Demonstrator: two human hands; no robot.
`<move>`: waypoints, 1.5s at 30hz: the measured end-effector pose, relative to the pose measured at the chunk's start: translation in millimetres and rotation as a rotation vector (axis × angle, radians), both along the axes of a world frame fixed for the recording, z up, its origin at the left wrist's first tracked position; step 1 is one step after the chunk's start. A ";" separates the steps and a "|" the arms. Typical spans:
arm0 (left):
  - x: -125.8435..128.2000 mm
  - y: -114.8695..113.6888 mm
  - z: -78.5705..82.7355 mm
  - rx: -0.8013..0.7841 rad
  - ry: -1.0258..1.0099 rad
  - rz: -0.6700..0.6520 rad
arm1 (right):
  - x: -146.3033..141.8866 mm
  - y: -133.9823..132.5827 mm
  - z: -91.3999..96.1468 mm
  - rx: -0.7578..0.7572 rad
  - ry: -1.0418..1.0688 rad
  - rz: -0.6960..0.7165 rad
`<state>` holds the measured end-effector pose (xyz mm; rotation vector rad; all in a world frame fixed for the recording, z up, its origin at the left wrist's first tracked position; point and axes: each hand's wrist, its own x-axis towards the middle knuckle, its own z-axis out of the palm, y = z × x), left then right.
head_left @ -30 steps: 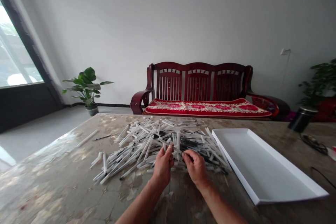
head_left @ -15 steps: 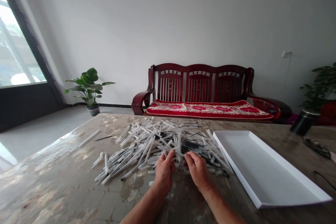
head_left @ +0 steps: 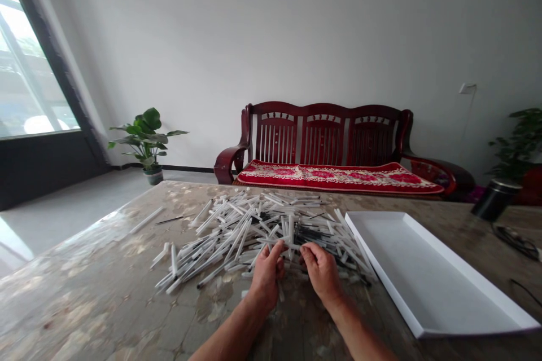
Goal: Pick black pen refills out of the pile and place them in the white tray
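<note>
A heap of white pen barrels and thin black refills (head_left: 254, 231) is spread over the marble-patterned table (head_left: 105, 304). My left hand (head_left: 266, 273) and my right hand (head_left: 322, 272) rest side by side at the heap's near edge, fingers curled. Each pinches the end of a thin white pen piece (head_left: 290, 246) stretched between them. Which part it is I cannot make out.
A long white tray (head_left: 427, 276) lies on the table right of the heap. A black cup (head_left: 493, 200) and dark cables (head_left: 516, 242) sit at the far right. Behind the table stand a red wooden bench (head_left: 334, 152) and a potted plant (head_left: 146, 144).
Both hands stay at the heap's near edge, shifting only slightly together. The camera has tilted a little.
</note>
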<state>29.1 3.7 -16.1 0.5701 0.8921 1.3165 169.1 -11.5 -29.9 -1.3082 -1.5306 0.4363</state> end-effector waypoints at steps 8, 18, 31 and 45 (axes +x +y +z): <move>-1.8 0.5 -1.9 -0.010 0.006 0.014 | 0.5 0.8 -3.0 -0.043 0.097 0.018; -3.0 3.8 -2.7 -0.007 0.026 0.020 | -1.3 2.2 -2.2 0.039 0.127 -0.020; -2.3 2.5 -1.2 -0.009 0.042 0.024 | -1.6 2.5 -0.8 0.022 0.138 -0.022; -1.2 3.4 -0.2 -0.019 0.030 0.049 | -4.4 4.4 0.7 -0.030 0.279 0.020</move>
